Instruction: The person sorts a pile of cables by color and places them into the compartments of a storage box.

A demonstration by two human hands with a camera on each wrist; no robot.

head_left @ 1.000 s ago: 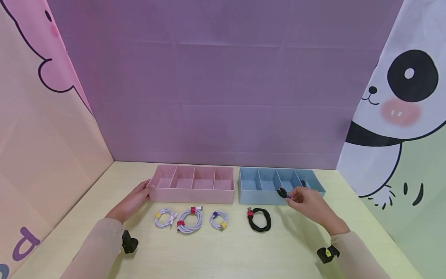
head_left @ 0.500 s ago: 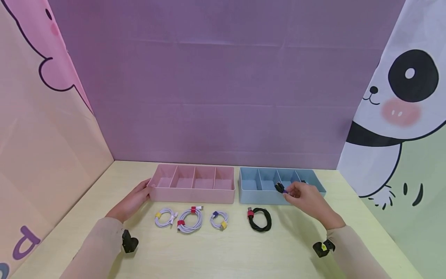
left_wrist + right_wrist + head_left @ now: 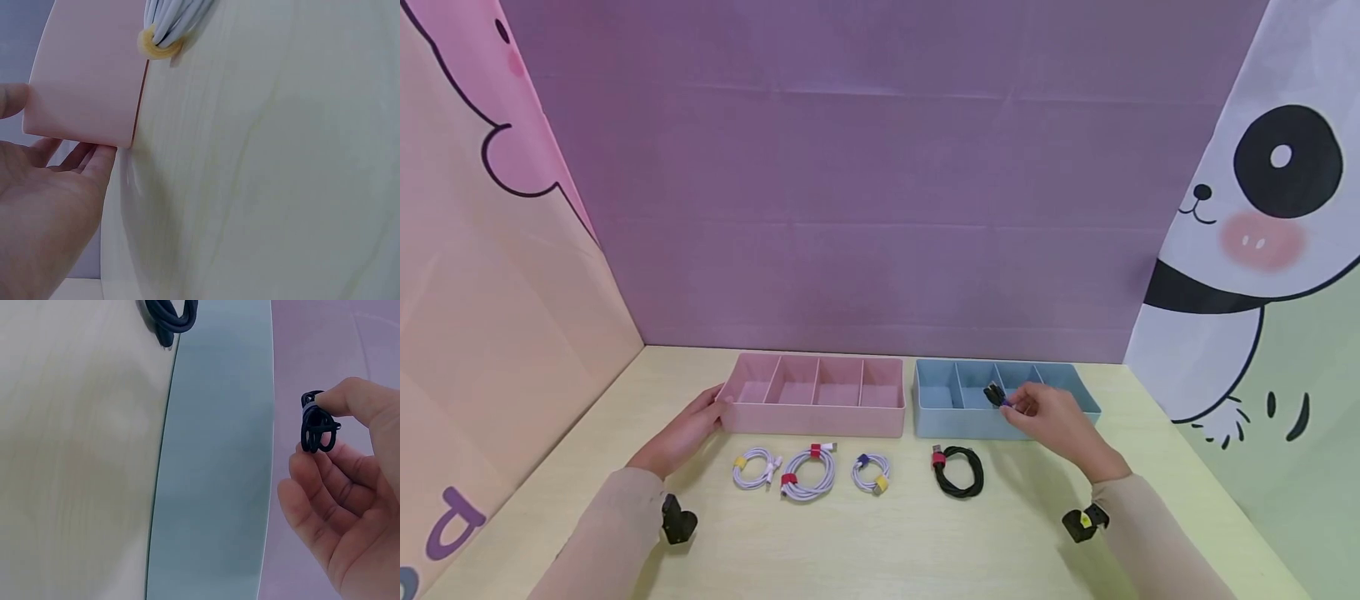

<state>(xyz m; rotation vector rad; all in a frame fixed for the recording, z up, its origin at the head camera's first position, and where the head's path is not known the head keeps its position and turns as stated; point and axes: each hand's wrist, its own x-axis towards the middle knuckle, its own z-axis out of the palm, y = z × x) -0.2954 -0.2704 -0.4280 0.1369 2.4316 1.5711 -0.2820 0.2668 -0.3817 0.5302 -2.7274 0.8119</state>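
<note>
My right hand [image 3: 1051,417] pinches a small coiled black cable [image 3: 995,395] with a purple-blue tie between thumb and fingertips. It is over the blue divided box [image 3: 962,423], and in the head view the coil overlaps the second and third compartments from the left. In the right wrist view, the bundled black cable [image 3: 317,428] hangs just beyond the box's upper edge. At the other side, my left hand [image 3: 688,429] holds the left end of the pink divided box [image 3: 820,421]. Its thumb is at the rim and its fingers lie against the end wall in the left wrist view.
In front of the pink box lie three coiled white cables: one with a yellow tie [image 3: 756,469], a larger one with red ties [image 3: 808,475], and one with blue and yellow ties [image 3: 871,475]. A black cable with a red tie [image 3: 958,472] lies before the blue box.
My right hand has moved left and slightly away from me with the black cable, from the third compartment's front toward the second. The left hand and pink box have stayed put.
</note>
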